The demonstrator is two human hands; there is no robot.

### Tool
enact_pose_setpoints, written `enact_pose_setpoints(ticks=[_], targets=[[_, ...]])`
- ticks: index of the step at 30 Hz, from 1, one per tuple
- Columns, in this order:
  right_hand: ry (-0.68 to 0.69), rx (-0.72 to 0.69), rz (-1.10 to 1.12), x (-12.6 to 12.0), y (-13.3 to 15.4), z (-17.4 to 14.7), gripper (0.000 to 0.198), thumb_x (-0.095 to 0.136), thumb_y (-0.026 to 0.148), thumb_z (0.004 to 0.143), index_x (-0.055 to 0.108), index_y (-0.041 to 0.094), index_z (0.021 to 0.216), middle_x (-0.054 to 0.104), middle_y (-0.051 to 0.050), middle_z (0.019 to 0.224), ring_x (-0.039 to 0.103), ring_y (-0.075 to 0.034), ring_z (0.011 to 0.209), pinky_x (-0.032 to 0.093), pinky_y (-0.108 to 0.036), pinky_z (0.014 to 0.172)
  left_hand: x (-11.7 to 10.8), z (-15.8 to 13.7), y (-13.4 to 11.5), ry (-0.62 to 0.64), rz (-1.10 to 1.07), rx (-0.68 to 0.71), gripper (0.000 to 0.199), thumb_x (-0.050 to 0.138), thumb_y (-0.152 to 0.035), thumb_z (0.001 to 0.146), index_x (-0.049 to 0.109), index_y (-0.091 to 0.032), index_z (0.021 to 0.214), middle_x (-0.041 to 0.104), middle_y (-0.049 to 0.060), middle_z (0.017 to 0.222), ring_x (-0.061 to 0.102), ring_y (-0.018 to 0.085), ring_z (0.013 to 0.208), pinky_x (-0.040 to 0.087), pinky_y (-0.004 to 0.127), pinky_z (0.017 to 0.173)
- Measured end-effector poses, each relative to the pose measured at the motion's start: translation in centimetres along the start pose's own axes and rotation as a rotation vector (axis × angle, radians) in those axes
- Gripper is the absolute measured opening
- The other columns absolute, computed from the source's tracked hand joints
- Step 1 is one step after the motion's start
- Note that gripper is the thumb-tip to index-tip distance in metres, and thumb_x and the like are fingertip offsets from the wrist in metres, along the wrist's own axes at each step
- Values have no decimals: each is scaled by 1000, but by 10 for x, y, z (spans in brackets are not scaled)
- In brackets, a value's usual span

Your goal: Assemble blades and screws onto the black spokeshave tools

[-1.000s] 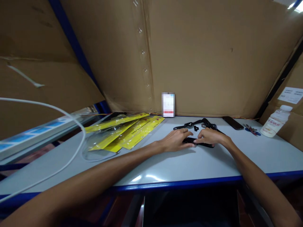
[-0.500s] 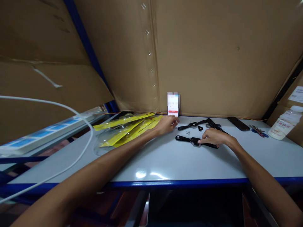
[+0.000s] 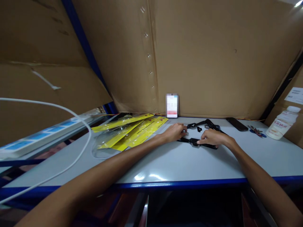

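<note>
My right hand (image 3: 210,137) grips the right part of a black spokeshave (image 3: 194,142) low over the table, its thumb near the middle of the body. My left hand (image 3: 176,131) is just beyond the tool's left handle, fingers curved and apart beside small silver screws (image 3: 187,134); I cannot tell whether they touch them. Behind lies another black spokeshave (image 3: 193,125), its left end partly hidden by my left hand. A third black tool (image 3: 210,123) lies at an angle next to it, partly covered by my right hand. A small black part (image 3: 199,129) rests between the tools.
Yellow blister packs (image 3: 134,132) lie on the left of the table (image 3: 165,167). A lit phone (image 3: 172,105) leans against the cardboard wall. To the right are a dark phone (image 3: 237,124), keys (image 3: 257,131) and a bottle (image 3: 282,123). A white cable (image 3: 88,135) loops across the left.
My left hand has moved right and nearer, from by the lit phone to the silver screws. My right hand stays on the spokeshave. The view has shifted slightly.
</note>
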State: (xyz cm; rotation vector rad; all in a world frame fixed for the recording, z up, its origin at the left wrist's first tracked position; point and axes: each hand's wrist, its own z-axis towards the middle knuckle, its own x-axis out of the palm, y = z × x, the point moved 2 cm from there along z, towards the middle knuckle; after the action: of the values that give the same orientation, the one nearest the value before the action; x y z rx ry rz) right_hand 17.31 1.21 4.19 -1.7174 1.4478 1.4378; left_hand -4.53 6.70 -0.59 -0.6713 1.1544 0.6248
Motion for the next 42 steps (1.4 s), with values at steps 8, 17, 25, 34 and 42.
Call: enact_pose_setpoints(ticks=[8, 17, 25, 34, 42], targets=[[6, -7, 29, -1, 1, -1, 42, 60, 49, 93, 50, 19, 64, 41, 4, 55, 47, -11, 47, 40, -23, 44, -1, 1, -1, -3, -37, 18, 9, 58, -19, 89, 68, -19, 88, 67, 6, 91, 61, 19, 78, 42, 27, 67], [-1, -10, 37, -1, 0, -1, 41, 60, 50, 91, 51, 19, 65, 43, 2, 58, 49, -12, 50, 41, -23, 44, 6, 3, -3, -23, -68, -8, 9, 60, -20, 91, 66, -18, 85, 68, 6, 86, 63, 20, 78, 42, 28, 66], [2, -13, 41, 0, 0, -1, 42, 60, 50, 91, 52, 19, 64, 41, 4, 55, 48, -11, 47, 42, -23, 44, 9, 5, -1, -20, -67, -48, 5, 63, -21, 88, 67, -18, 90, 70, 7, 88, 65, 22, 80, 45, 29, 67], [2, -26, 28, 0, -1, 0, 41, 60, 49, 92, 53, 19, 66, 42, 4, 57, 50, -11, 47, 41, -22, 44, -1, -1, -8, -49, -101, -30, 9, 56, -15, 89, 64, -18, 85, 69, 4, 82, 62, 19, 73, 40, 27, 62], [1, -16, 43, 1, -2, 1, 41, 60, 50, 92, 53, 19, 66, 45, 3, 56, 50, -11, 46, 42, -24, 44, -11, -21, -42, -131, -219, 88, 7, 57, -14, 88, 59, -19, 84, 65, 3, 83, 60, 18, 76, 44, 28, 68]])
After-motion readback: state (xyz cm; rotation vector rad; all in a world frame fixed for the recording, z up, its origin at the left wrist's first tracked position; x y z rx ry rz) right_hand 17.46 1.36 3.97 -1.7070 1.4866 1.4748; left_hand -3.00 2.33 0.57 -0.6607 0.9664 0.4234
